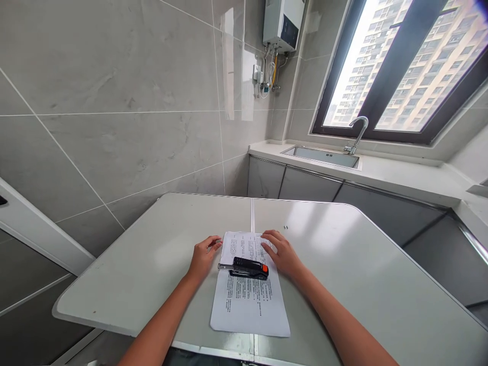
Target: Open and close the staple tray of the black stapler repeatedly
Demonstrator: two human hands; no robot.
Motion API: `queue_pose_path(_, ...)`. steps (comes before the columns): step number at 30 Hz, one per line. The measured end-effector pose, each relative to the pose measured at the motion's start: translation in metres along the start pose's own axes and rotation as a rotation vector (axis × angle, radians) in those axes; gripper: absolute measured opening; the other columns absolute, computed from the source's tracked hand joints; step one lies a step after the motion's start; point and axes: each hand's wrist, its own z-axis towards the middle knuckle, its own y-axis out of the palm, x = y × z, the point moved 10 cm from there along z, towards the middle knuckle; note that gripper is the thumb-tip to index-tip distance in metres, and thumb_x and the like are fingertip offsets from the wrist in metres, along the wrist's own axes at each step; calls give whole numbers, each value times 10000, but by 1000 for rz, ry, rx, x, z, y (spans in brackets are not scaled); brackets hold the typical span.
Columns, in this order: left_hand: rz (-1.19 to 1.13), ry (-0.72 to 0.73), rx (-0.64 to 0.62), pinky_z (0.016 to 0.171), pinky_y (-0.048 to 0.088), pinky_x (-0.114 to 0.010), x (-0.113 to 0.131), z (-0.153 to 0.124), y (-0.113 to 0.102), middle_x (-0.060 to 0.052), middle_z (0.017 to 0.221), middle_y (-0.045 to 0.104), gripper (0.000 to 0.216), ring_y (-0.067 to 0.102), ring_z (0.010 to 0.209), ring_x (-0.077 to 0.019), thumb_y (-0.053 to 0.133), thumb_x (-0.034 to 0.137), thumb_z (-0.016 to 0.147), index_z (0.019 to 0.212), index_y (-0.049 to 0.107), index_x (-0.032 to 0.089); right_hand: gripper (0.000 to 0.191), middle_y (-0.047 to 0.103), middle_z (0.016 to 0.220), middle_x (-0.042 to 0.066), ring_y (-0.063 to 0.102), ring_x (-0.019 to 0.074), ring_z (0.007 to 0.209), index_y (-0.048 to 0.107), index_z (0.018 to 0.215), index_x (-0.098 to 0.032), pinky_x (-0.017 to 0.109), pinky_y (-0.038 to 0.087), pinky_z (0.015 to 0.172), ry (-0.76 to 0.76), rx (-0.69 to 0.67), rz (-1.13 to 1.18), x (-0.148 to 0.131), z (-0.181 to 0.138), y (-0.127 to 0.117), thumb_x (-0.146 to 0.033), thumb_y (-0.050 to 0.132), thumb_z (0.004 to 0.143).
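A printed sheet of paper (249,300) lies on the grey folding table (343,254) in front of me. A black stapler (246,268) with an orange end lies across the sheet's upper half. My left hand (203,256) rests on the table at the paper's top left corner, fingers curled with the tips at the paper's edge. My right hand (282,251) lies on the paper's top right corner, fingers bent down onto the sheet. Neither hand touches the stapler.
A tiled wall runs along the left. Behind the table stands a counter with a steel sink (324,156) and tap (356,133) under a window. A water heater (282,23) hangs on the wall. Two tiny white bits (285,226) lie on the table.
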Motion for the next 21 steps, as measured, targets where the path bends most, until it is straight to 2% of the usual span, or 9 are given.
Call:
queue_pose_path(3,35,119,-82,948,536,-377,11,0,9,-72,1085,755,243,694,1024,-223,615,420,978,1039,755,231,244,670,1029,94,637,252,956,710,991,-257,410,537,811,-20,143,41,-18,-2,-15,-342,490,1051)
queue_pose_path(5,54,202,-155,1000,515,-390,18,-3,16,-80,1125,740,204,673,1088,-225,635,380,972,1023,765,231,245,661,1004,95,626,246,949,704,976,-250,403,530,812,-43,146,124,-31,-4,-14,-333,487,1053)
queue_pose_path(8,107,244,-250,1030,493,-412,25,-8,24,-78,1111,735,151,662,1087,-224,665,335,954,997,768,233,222,654,1133,103,618,247,1047,685,1138,-257,410,527,900,-124,-46,237,-54,-6,5,-363,517,1042)
queue_pose_path(11,144,244,-346,1021,489,-413,30,-12,28,-67,1067,744,124,664,1046,-222,694,326,933,957,781,242,421,626,1280,114,607,264,1139,591,1350,-258,417,518,962,-140,-262,266,-67,-11,29,-437,639,972)
queue_pose_path(13,136,240,-421,991,502,-397,33,-15,32,-60,1048,751,117,666,1025,-220,715,330,918,947,797,252,531,651,1254,108,615,275,1125,556,1385,-247,426,510,967,-111,-347,237,-69,-15,40,-429,716,912)
queue_pose_path(18,91,236,-478,944,516,-380,36,-18,34,-65,1042,761,122,672,1006,-219,768,347,876,937,812,251,340,702,1123,77,640,247,1040,612,1271,-245,381,501,915,-71,-415,218,-68,-19,52,-298,658,939)
queue_pose_path(21,64,248,-504,935,522,-376,39,-20,37,-72,1025,767,128,682,989,-218,797,344,848,917,817,238,312,703,1104,71,637,236,1022,622,1237,-241,357,501,882,-69,-405,234,-66,-19,52,-282,664,930)
